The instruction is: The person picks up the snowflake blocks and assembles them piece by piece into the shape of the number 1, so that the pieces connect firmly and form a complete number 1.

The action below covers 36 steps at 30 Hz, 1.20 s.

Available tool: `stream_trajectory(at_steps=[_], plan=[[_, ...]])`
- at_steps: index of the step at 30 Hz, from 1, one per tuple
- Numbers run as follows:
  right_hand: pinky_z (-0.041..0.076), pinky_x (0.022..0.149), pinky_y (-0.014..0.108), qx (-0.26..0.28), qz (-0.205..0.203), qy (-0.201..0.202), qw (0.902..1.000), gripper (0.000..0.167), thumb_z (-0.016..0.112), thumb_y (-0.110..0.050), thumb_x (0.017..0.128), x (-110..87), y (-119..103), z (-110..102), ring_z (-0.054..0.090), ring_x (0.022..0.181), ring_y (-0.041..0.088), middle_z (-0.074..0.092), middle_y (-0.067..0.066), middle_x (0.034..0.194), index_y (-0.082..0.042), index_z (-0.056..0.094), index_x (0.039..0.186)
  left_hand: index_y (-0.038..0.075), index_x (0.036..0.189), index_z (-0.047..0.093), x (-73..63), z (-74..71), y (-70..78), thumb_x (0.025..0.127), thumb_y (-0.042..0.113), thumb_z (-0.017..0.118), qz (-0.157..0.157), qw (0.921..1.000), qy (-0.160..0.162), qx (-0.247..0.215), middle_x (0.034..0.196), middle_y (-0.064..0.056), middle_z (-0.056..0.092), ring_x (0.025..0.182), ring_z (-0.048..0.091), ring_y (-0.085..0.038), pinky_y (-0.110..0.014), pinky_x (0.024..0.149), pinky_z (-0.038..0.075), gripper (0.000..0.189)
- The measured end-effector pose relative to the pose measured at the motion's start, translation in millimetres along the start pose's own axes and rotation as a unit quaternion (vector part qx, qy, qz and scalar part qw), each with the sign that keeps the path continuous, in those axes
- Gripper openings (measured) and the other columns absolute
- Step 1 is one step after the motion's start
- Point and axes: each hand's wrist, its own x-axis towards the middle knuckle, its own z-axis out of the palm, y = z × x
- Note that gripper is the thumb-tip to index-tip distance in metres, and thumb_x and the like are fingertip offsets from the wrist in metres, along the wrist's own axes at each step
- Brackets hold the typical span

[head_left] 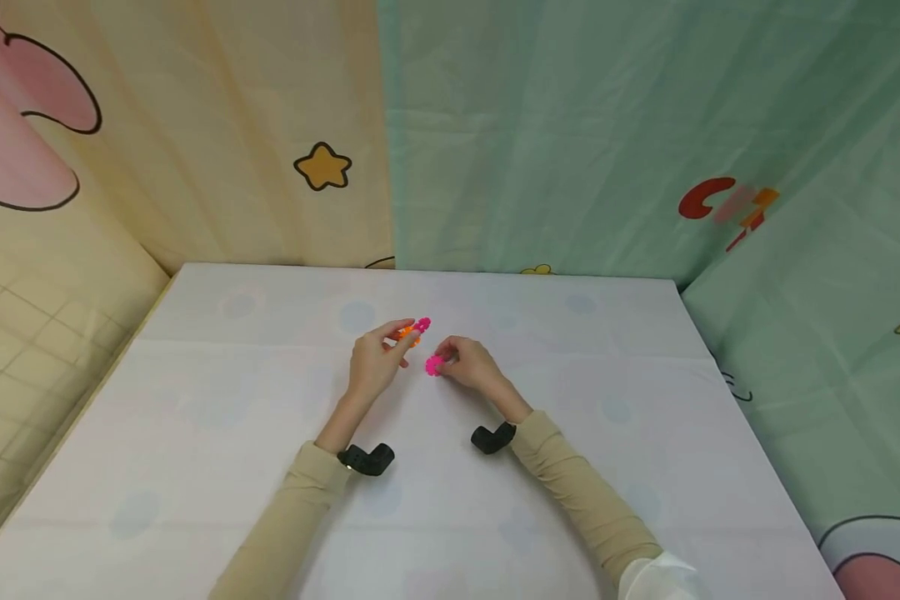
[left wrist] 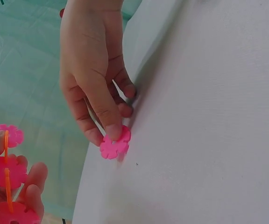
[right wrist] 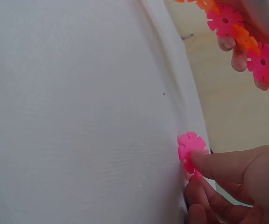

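My left hand [head_left: 372, 360] holds a chain of pink and orange notched snowflake discs [right wrist: 225, 20], slotted into one another at angles. In the left wrist view, part of that chain [left wrist: 7, 172] shows between the thumb and fingers at the lower left. To its right, my right hand [head_left: 474, 367] pinches a loose pink snowflake disc [left wrist: 111, 148] between thumb and fingertips, just over the table. A bit of pink shows behind this disc [right wrist: 190, 144]; whether it is a second piece I cannot tell. Chain and loose disc are apart.
A white cloth with pale dots covers the table [head_left: 217, 467]. Behind it hang a yellow curtain [head_left: 255, 100] and a green curtain [head_left: 540, 142] with printed shapes. A black wrist camera [head_left: 367, 460] is strapped at the left wrist, another [head_left: 492, 438] at the right.
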Motion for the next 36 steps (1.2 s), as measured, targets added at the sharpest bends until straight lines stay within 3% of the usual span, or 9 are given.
stream_trajectory(at_steps=[8,13,21,27,36], plan=[[0.047,0.068,0.024,0.002,0.028,-0.013,0.9995,0.022,0.065,-0.017,0.09,-5.6,-1,-1,0.057,0.08,0.017,0.066,0.007,0.094,-0.008,0.067,0.111,0.016,0.115,0.068,-2.8,1.2,1.0,0.092,0.033,0.064,0.001,1.0,-0.004,0.008,0.088,-0.01,0.066,0.057,0.067,-0.027,-0.022,0.044,0.034,0.029],[0.044,0.061,0.023,0.008,0.023,0.01,0.9996,0.022,0.059,-0.016,0.092,-10.4,1,-6,0.055,0.073,0.015,0.064,0.007,0.091,-0.007,0.067,0.11,0.015,0.115,0.068,-4.3,3.5,3.2,0.093,0.033,0.064,-0.001,0.9999,-0.002,0.013,0.09,-0.01,0.067,0.056,0.066,-0.023,-0.023,0.046,0.036,0.029],[0.046,0.054,0.022,0.053,0.036,0.045,0.9969,0.023,0.061,-0.017,0.092,-15.5,-4,-19,0.059,0.064,0.016,0.066,0.009,0.092,-0.006,0.065,0.112,0.013,0.113,0.068,-7.0,5.0,7.1,0.094,0.03,0.062,0.001,0.9999,0.0,0.017,0.09,-0.011,0.068,0.052,0.064,-0.016,-0.023,0.044,0.037,0.027],[0.045,0.055,0.022,0.08,0.021,0.087,0.9927,0.029,0.063,-0.016,0.092,-20.0,-10,-29,0.066,0.069,0.025,0.066,0.011,0.091,-0.008,0.062,0.119,0.013,0.11,0.069,-8.9,8.4,7.2,0.093,0.031,0.062,0.001,0.9997,0.016,0.019,0.085,-0.008,0.067,0.05,0.063,-0.019,-0.023,0.043,0.035,0.026],[0.044,0.055,0.02,0.115,-0.007,0.116,0.9865,0.028,0.061,-0.016,0.093,-24.8,-13,-40,0.067,0.072,0.036,0.069,0.017,0.092,-0.005,0.064,0.118,0.014,0.114,0.07,-12.3,10.8,9.4,0.093,0.033,0.063,0.0,0.9997,0.003,0.024,0.082,-0.009,0.069,0.055,0.065,-0.031,-0.022,0.043,0.032,0.029]])
